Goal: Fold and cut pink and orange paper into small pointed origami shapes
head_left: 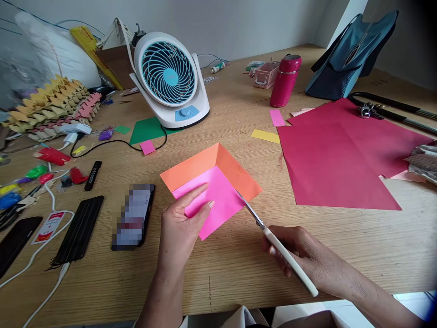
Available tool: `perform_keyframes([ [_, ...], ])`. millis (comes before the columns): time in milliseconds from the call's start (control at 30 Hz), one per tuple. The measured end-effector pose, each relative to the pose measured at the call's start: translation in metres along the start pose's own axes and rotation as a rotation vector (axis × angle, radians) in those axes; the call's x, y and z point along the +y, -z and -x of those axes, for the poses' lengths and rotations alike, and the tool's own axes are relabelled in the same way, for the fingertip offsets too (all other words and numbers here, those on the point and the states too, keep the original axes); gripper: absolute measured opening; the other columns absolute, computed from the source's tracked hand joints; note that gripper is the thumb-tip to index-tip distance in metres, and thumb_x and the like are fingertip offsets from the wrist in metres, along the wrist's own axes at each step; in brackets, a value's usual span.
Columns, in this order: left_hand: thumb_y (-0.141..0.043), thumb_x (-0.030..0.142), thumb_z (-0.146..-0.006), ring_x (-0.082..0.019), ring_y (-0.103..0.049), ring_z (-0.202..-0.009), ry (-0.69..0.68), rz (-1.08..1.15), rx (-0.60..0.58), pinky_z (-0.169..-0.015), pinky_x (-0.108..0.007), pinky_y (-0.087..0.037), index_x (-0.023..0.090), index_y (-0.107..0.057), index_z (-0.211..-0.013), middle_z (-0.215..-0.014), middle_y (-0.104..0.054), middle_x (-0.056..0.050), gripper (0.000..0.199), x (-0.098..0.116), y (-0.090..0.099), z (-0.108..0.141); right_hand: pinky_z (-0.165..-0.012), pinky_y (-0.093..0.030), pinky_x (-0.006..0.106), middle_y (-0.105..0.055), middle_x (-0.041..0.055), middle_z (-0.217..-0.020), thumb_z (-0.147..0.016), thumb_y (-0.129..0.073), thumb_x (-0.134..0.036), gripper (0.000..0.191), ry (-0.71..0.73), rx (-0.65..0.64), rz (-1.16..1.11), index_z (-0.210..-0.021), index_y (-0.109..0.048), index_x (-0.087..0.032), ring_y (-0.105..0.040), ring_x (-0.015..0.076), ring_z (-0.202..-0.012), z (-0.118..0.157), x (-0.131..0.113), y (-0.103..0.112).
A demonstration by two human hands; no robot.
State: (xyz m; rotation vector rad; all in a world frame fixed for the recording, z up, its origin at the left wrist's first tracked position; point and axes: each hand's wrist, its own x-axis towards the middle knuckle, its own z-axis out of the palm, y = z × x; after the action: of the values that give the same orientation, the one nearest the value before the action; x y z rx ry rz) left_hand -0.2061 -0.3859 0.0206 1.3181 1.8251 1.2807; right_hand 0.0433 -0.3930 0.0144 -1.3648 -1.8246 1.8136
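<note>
My left hand (184, 218) grips a square of pink paper (223, 196), thumb on top. It lies over a larger orange paper (235, 171), whose border shows along the two far sides with a crease at the top corner. My right hand (297, 255) is wrapped round the pale handle of a pair of scissors (285, 255). The blades point up and left and meet the papers at the pink sheet's right corner. Whether the blades are apart there is hard to see.
Red paper sheets (337, 168) lie to the right, a yellow strip (265, 135) left of them. A phone (134, 218) and a black power bank (79, 230) lie left. Behind stand a fan (170, 77), a pink flask (286, 82) and a blue bag (355, 57).
</note>
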Motion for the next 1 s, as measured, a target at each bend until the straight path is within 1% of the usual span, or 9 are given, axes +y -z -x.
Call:
perform_keyframes([
  [200,-0.077,0.026,-0.077,-0.025,-0.064,-0.123,-0.012,-0.009,-0.002,-0.103,-0.036,-0.055,0.026,-0.074,-0.117,-0.127,-0.071,-0.002,0.039,-0.0017,0.0004,-0.0003,-0.052,-0.035,0.024,-0.051,-0.0005,-0.072,-0.095,-0.049,-0.049,0.034,0.005,-0.019,0.008,-0.082,-0.057,-0.017,-0.045,0.0113,-0.060,-0.0014,0.0033,-0.0014],
  [333,-0.077,0.025,-0.078,-0.024,-0.065,-0.121,-0.029,-0.011,0.006,-0.102,-0.035,-0.056,0.026,-0.074,-0.116,-0.126,-0.071,-0.002,0.038,-0.0027,-0.0004,-0.0008,-0.053,-0.035,0.025,-0.048,-0.0016,-0.070,-0.096,-0.047,-0.049,0.035,0.007,-0.028,0.020,-0.083,-0.054,-0.018,-0.045,0.0115,-0.060,-0.0030,0.0054,-0.0017],
  [467,-0.078,0.026,-0.077,-0.024,-0.065,-0.121,-0.008,0.014,0.001,-0.102,-0.033,-0.056,0.027,-0.075,-0.115,-0.125,-0.072,-0.002,0.038,-0.0026,-0.0008,-0.0013,-0.053,-0.035,0.025,-0.048,-0.0013,-0.072,-0.097,-0.046,-0.048,0.034,0.012,-0.039,0.037,-0.084,-0.054,-0.018,-0.046,0.0118,-0.062,-0.0021,0.0063,-0.0017],
  [633,-0.079,0.027,-0.076,-0.026,-0.065,-0.121,0.009,0.063,-0.008,-0.100,-0.035,-0.057,0.025,-0.075,-0.115,-0.125,-0.072,-0.003,0.040,-0.0013,-0.0009,-0.0013,-0.056,-0.037,0.024,-0.048,-0.0016,-0.071,-0.098,-0.045,-0.047,0.032,0.007,-0.057,0.049,-0.086,-0.054,-0.018,-0.048,0.0127,-0.064,-0.0004,0.0059,-0.0019],
  [767,-0.079,0.027,-0.076,-0.026,-0.064,-0.122,0.003,0.058,-0.012,-0.101,-0.036,-0.057,0.026,-0.075,-0.115,-0.127,-0.071,-0.003,0.039,-0.0014,-0.0005,-0.0010,-0.056,-0.037,0.024,-0.048,-0.0017,-0.070,-0.099,-0.045,-0.047,0.033,0.005,-0.063,0.041,-0.087,-0.053,-0.018,-0.048,0.0124,-0.064,-0.0008,0.0055,-0.0013],
  [1000,-0.079,0.027,-0.077,-0.024,-0.063,-0.123,0.010,0.059,-0.024,-0.100,-0.032,-0.057,0.027,-0.074,-0.116,-0.127,-0.071,-0.002,0.040,-0.0031,0.0003,0.0004,-0.056,-0.037,0.024,-0.048,-0.0017,-0.071,-0.099,-0.045,-0.048,0.034,0.013,-0.064,0.026,-0.088,-0.054,-0.018,-0.048,0.0124,-0.064,-0.0014,0.0051,-0.0008],
])
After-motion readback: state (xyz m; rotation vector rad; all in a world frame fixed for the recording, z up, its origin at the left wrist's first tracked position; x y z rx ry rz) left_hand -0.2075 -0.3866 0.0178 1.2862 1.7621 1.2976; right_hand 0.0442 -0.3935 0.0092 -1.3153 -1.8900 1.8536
